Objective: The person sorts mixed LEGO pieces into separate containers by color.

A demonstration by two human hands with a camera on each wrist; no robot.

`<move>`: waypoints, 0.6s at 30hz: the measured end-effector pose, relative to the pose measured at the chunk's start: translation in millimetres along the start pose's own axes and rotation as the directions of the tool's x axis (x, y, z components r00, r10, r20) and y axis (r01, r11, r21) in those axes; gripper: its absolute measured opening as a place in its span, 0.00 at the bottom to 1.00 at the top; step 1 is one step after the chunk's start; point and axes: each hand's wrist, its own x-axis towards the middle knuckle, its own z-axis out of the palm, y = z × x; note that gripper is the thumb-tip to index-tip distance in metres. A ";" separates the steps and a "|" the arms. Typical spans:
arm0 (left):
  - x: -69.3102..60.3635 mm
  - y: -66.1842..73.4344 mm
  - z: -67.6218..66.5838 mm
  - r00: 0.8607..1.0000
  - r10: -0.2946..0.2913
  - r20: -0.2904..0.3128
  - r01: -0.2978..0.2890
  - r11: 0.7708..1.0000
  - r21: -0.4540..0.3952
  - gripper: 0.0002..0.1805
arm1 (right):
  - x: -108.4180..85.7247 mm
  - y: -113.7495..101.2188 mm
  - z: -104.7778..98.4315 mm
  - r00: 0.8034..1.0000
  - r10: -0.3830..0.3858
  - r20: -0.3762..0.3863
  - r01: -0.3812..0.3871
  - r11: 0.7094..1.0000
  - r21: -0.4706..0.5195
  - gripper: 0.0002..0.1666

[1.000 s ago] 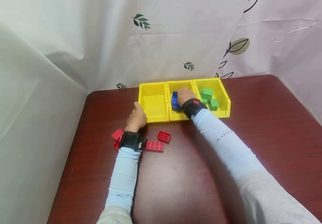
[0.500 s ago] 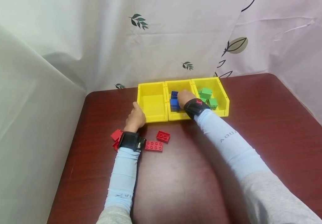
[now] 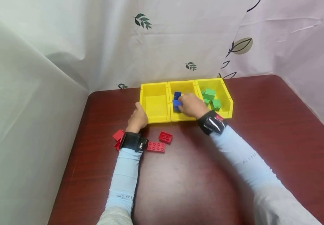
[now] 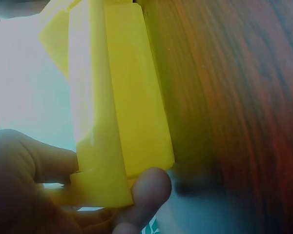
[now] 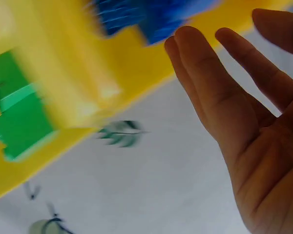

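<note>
Three yellow bins stand joined in a row at the back of the table. My left hand (image 3: 137, 119) grips the front left corner of the left bin (image 3: 154, 107); the left wrist view shows thumb and fingers around the yellow wall (image 4: 136, 97). Inside the middle bin (image 3: 182, 85) lie several blue bricks (image 3: 176, 106), partly hidden by my right hand (image 3: 193, 105), which is over its front right part. From the right wrist view, this hand (image 5: 263, 131) has its fingers extended and apart, holding nothing, close to the blue bricks (image 5: 161, 22).
Several green bricks (image 3: 210, 93) lie in the right bin (image 3: 226, 101). On the dark red table (image 3: 179, 184), two red bricks (image 3: 156, 147) lie before the bins, and more red bricks (image 3: 118, 135) are beside my left wrist. A patterned cloth (image 3: 162, 47) hangs behind.
My right hand has drawn back toward the front right from deep in the middle bin, uncovering more of the blue bricks. The left hand keeps its hold on the left bin.
</note>
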 end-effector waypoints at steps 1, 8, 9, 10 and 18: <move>-0.1 0.0 0.0 1.000 -0.001 0.001 0.001 1.000 0.004 0.30 | -7.7 -5.3 2.1 0.999 -0.039 -0.021 0.039 0.999 0.017 0.08; 0.8 -1.2 -2.2 1.000 0.009 -0.011 -0.009 1.000 0.020 0.28 | -51.3 -42.7 37.1 0.967 -0.247 -0.064 0.248 0.969 0.007 0.16; 0.8 -1.8 -2.3 1.000 0.009 -0.013 -0.008 1.000 0.023 0.28 | -54.4 -45.9 43.7 0.962 -0.267 -0.062 0.267 0.964 -0.008 0.15; 0.9 -2.5 -2.1 1.000 0.009 -0.014 -0.009 1.000 0.026 0.28 | -57.0 -48.1 50.4 0.958 -0.279 -0.059 0.278 0.960 -0.024 0.14; 2.4 -3.3 1.5 0.999 0.038 -0.030 -0.036 0.998 0.045 0.26 | -63.0 -47.4 86.7 0.962 -0.264 -0.069 0.258 0.963 -0.082 0.08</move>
